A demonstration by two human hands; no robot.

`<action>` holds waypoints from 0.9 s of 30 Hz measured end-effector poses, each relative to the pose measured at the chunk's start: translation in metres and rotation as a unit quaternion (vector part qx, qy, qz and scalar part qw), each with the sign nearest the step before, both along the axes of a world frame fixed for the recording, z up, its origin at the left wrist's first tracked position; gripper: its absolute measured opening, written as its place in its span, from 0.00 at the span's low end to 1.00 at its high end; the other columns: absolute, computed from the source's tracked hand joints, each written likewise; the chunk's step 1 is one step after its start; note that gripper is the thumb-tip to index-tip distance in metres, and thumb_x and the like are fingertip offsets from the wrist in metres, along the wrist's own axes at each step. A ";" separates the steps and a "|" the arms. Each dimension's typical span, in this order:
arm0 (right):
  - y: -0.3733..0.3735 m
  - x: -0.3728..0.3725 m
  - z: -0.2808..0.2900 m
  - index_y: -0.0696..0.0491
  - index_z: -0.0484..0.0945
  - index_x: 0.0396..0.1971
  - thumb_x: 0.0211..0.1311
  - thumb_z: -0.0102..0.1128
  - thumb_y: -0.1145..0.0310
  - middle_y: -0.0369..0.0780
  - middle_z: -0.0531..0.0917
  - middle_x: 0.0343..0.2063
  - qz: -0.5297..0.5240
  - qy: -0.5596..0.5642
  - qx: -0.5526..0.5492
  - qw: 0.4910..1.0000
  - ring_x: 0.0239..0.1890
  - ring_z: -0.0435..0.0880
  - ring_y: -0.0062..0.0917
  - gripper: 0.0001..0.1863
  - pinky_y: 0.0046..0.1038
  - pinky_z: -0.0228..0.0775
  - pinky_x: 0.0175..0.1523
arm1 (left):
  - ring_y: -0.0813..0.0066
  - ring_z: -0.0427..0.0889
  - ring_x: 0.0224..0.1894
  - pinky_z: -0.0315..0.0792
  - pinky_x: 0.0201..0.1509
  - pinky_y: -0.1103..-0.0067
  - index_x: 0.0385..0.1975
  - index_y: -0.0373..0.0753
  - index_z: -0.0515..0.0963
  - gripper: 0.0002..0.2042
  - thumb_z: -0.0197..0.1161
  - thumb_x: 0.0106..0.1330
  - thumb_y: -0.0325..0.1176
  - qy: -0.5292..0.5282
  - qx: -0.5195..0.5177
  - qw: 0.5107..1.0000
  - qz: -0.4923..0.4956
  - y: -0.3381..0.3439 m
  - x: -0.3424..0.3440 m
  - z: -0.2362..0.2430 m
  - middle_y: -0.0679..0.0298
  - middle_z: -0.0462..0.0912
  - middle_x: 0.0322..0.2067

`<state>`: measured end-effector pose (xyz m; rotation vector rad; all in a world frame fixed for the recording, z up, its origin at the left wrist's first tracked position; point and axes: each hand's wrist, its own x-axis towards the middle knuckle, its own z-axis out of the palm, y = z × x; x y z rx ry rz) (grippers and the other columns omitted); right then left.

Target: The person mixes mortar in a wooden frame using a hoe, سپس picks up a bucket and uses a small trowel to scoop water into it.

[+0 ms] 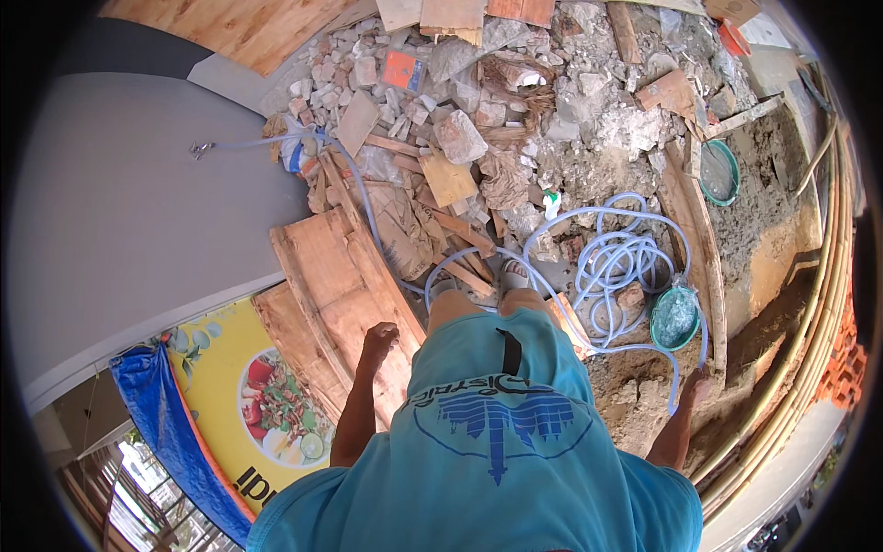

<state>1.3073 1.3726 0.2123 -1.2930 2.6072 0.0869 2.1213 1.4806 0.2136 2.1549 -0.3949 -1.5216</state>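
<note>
My right hand [697, 385] is low at the right, its fingers closed around a pale blue hose [705, 342]. The hose runs up from the hand past a green basin [676, 318] with clear plastic in it, then lies in loose coils on the ground. My left hand [380, 342] hangs over wooden boards [324, 267] at the left, with fingers curled in and nothing visible in them. Farther back, the same hose crosses the rubble and ends in a metal fitting [201, 149] on a grey surface.
Broken bricks and concrete rubble [460, 138] fill the far side, with scrap wood and paper sacks. A second green basin [719, 172] stands near wet sand at the right. Bamboo poles [832, 248] line the right edge. A yellow food banner [207, 368] lies at the left.
</note>
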 end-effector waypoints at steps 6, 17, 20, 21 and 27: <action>-0.011 0.012 -0.042 0.59 0.75 0.26 0.51 0.46 0.62 0.42 0.69 0.14 -0.046 -0.155 -0.184 0.970 0.15 0.66 0.28 0.15 0.35 0.56 0.22 | 0.75 0.79 0.29 0.71 0.30 0.79 0.40 0.34 0.77 0.14 0.60 0.59 0.35 -0.047 -0.008 0.999 0.024 0.017 -0.005 0.007 0.61 0.81 0.28; -0.087 0.169 0.002 0.58 0.78 0.41 0.52 0.45 0.73 0.32 0.70 0.15 0.025 -0.435 -0.062 0.898 0.16 0.64 0.15 0.17 0.21 0.56 0.21 | 0.78 0.77 0.27 0.70 0.30 0.80 0.40 0.33 0.76 0.15 0.62 0.58 0.37 -0.145 -0.088 0.985 0.036 -0.024 0.131 0.017 0.63 0.79 0.25; -0.098 0.206 -0.007 0.58 0.79 0.39 0.52 0.45 0.74 0.30 0.68 0.15 0.062 -0.474 -0.098 0.873 0.17 0.63 0.12 0.17 0.18 0.55 0.21 | 0.79 0.76 0.29 0.69 0.30 0.80 0.43 0.33 0.75 0.16 0.61 0.58 0.37 -0.158 -0.105 0.982 0.020 -0.057 0.167 0.022 0.63 0.79 0.27; -0.103 0.226 -0.006 0.58 0.79 0.39 0.52 0.45 0.74 0.29 0.68 0.15 0.068 -0.491 -0.113 0.861 0.17 0.63 0.11 0.16 0.18 0.54 0.22 | 0.79 0.76 0.30 0.69 0.31 0.80 0.43 0.33 0.75 0.17 0.61 0.58 0.37 -0.160 -0.115 0.980 0.015 -0.062 0.180 0.023 0.62 0.79 0.27; -0.131 0.316 0.031 0.57 0.78 0.38 0.54 0.47 0.70 0.28 0.67 0.16 0.076 -0.517 -0.188 0.831 0.18 0.61 0.10 0.14 0.16 0.52 0.22 | 0.79 0.75 0.31 0.68 0.34 0.82 0.45 0.33 0.74 0.17 0.60 0.58 0.34 -0.127 -0.121 0.984 0.015 -0.090 0.212 0.044 0.64 0.78 0.28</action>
